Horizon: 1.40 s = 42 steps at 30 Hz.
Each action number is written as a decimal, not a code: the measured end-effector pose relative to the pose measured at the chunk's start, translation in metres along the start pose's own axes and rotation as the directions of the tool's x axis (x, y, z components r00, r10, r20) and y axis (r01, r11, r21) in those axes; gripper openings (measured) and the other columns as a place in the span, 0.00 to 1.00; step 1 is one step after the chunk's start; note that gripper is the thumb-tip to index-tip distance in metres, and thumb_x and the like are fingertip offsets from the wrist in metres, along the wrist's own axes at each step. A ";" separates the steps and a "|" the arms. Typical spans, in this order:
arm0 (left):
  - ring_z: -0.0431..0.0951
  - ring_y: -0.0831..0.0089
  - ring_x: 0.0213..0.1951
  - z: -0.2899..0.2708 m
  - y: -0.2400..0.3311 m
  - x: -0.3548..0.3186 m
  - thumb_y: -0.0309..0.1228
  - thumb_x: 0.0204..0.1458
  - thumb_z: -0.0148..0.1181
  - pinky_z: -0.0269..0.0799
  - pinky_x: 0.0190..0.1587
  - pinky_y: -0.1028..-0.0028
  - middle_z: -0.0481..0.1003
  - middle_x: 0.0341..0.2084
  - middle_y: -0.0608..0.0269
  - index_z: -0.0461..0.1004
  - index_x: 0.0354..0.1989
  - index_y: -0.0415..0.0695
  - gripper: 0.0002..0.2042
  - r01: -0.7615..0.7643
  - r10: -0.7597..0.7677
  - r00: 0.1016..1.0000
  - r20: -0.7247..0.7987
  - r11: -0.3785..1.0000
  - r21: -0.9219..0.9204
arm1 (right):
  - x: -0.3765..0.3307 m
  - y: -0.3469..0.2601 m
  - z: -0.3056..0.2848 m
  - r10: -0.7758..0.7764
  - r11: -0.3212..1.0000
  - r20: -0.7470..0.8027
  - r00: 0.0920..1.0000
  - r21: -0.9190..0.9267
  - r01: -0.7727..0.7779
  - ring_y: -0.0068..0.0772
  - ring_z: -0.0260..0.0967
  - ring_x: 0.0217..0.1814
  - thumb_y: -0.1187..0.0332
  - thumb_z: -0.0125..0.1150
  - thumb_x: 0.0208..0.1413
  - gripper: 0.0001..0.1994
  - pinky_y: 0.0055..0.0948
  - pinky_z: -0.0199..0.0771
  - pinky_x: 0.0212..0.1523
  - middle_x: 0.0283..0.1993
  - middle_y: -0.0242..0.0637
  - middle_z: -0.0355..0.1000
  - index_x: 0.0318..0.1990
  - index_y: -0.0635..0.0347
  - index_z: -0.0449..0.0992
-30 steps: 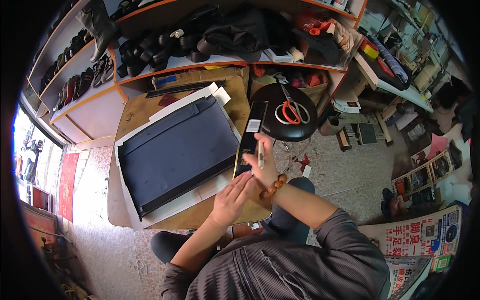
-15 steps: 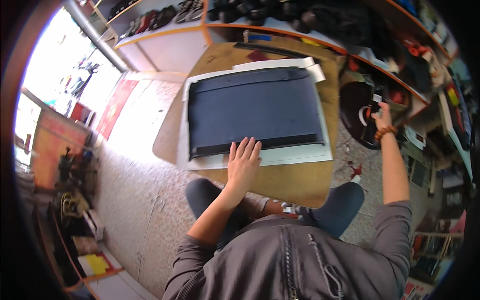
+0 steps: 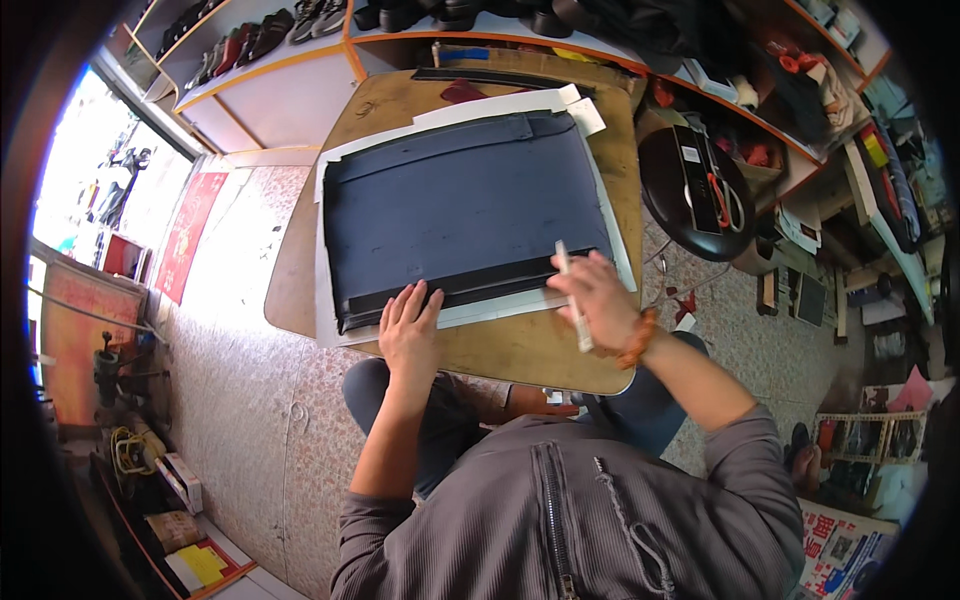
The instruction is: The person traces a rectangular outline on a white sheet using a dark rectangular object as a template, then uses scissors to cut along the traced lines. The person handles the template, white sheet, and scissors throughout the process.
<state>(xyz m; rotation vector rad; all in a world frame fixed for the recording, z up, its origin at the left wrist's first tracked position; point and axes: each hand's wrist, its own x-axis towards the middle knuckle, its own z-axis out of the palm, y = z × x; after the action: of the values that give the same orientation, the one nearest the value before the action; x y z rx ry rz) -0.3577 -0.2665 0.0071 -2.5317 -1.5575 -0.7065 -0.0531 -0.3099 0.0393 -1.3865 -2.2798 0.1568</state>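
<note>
A large dark blue sheet (image 3: 460, 205) lies on white paper (image 3: 505, 105) on a low wooden table (image 3: 530, 350). My left hand (image 3: 408, 328) rests flat on the near edge of the dark sheet, fingers spread. My right hand (image 3: 595, 300) holds a slim white pen-like tool (image 3: 573, 295) upright over the sheet's near right corner. An orange bead bracelet (image 3: 637, 340) is on that wrist.
A round black stool (image 3: 700, 190) to the right carries red-handled scissors (image 3: 722, 195) and a black strip. Orange-edged shelves (image 3: 300, 55) with shoes run along the back. Cluttered shelves and boxes fill the right side. Tiled floor (image 3: 240, 400) lies to the left.
My right hand has come back from the stool on the right with the white tool and now hovers over the sheet's near right corner. My left hand stays flat on the sheet's near edge.
</note>
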 end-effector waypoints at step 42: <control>0.55 0.54 0.68 -0.012 -0.063 -0.038 0.43 0.48 0.66 0.38 0.68 0.45 0.61 0.64 0.53 0.66 0.60 0.46 0.31 0.528 -0.533 0.843 -0.066 0.845 -0.084 | -0.004 0.014 0.022 0.403 0.915 -0.189 0.895 0.115 -0.388 0.53 0.61 0.60 0.73 0.69 0.45 0.25 0.44 0.61 0.61 0.61 0.46 0.66 0.52 0.57 0.68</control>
<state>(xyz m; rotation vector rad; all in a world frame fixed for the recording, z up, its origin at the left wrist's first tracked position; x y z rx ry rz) -0.4298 -0.2713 -0.0085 -2.0600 -2.2638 -0.9126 -0.0499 -0.3034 0.0142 -1.7263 -1.7818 0.2121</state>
